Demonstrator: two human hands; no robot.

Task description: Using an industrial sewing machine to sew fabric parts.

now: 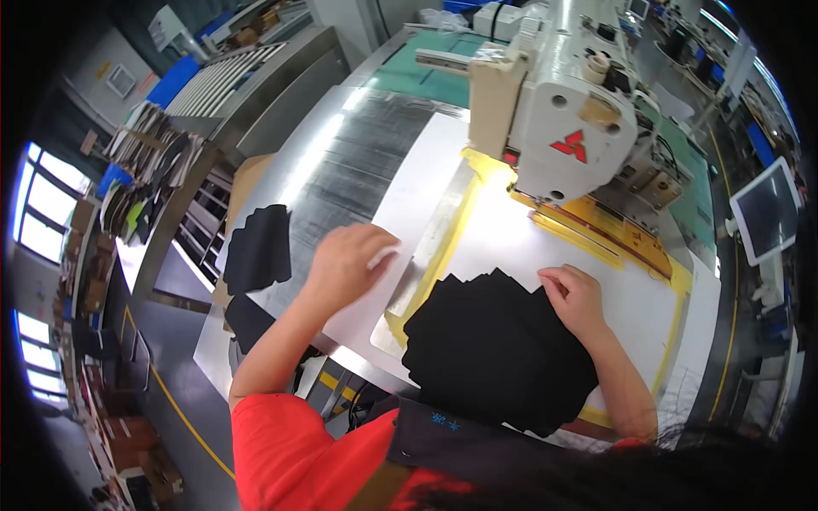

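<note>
A fanned stack of black fabric pieces [503,349] lies on the white work surface close in front of me. At its upper right corner is my right hand [576,300], thumb and forefinger pinched together at the edge of a piece. My left hand [351,262] hovers left of the stack, above the metal table and a white sheet. Its fingers are curled in, and a small white bit [385,254] shows at the fingertips; I cannot make out what it is. A smaller pile of black pieces [259,249] rests at the table's left edge.
A white industrial sewing machine [571,128] stands over the far side, with a yellow-orange clamp plate [605,234] under its head. Yellow tape [443,247] borders the white surface. A screen [765,211] is at the right; a loaded rack [153,162] stands left.
</note>
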